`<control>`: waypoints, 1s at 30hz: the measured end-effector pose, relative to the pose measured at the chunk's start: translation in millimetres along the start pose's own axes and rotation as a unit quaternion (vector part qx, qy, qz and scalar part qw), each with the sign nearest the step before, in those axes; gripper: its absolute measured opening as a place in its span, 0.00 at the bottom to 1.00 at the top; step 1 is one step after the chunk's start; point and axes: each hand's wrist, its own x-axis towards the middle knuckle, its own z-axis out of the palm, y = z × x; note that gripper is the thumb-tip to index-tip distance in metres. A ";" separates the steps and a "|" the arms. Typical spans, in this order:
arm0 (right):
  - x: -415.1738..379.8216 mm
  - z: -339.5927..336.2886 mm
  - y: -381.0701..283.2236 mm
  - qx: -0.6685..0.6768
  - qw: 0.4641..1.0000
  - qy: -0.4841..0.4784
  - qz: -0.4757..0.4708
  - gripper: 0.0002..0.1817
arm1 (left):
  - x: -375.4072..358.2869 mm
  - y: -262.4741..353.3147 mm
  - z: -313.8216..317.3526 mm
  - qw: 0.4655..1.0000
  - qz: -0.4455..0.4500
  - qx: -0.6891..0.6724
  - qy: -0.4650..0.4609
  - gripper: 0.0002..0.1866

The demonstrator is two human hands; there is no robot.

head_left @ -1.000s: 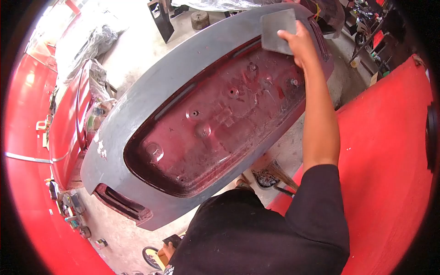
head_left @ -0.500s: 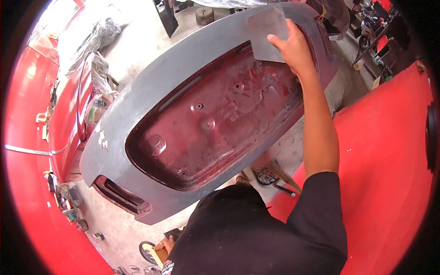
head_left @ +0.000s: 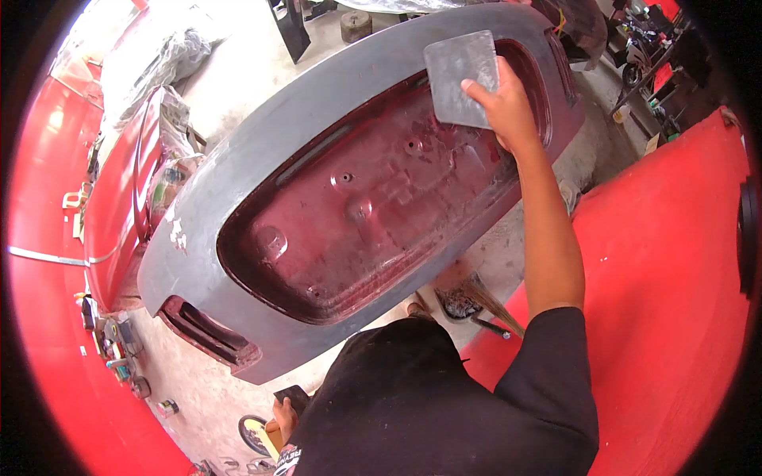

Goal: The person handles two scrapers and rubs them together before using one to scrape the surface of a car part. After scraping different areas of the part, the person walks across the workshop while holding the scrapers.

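Observation:
A thin grey sheet (head_left: 462,67), which looks like sandpaper, is gripped at its right edge by my right hand (head_left: 508,107), the thumb lying on its face. Behind it spreads a large car body panel (head_left: 302,107) with a grey outer surface and a dark red recess, which the sheet partly overlaps. My left hand (head_left: 283,416) is low on the left beside my black shirt, fingers closed round a small dark flat block (head_left: 294,397). Something yellow (head_left: 275,441) shows just below that hand.
Red car body surfaces (head_left: 675,254) stand on the right and along the left. Plastic sheeting (head_left: 163,67) covers things at the upper left. A dustpan-like tray (head_left: 459,305) and broom bristles (head_left: 496,305) lie below the panel. Several small tools and cans (head_left: 119,349) line the left floor.
My right hand and the sheet have moved slightly down toward the recess, and the sheet now shows more sharply. My left hand, with the dark block, has shifted slightly up and left.

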 end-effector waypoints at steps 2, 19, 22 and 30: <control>0.1 4.5 2.8 0.078 0.996 0.009 0.049 0.25 | 0.8 -3.8 1.9 0.998 -0.011 -0.061 -0.003 0.12; 21.5 111.7 -84.9 -0.151 0.972 -0.174 -0.032 0.26 | -43.7 -3.0 11.0 0.997 -0.060 0.004 -0.051 0.12; -19.6 160.1 -129.1 -0.196 0.910 -0.345 -0.119 0.30 | -41.4 23.4 10.6 0.999 -0.026 -0.032 -0.011 0.10; 125.9 23.7 -40.6 -0.127 0.986 -0.049 0.101 0.18 | -43.9 -7.7 11.4 0.980 -0.051 -0.181 0.059 0.12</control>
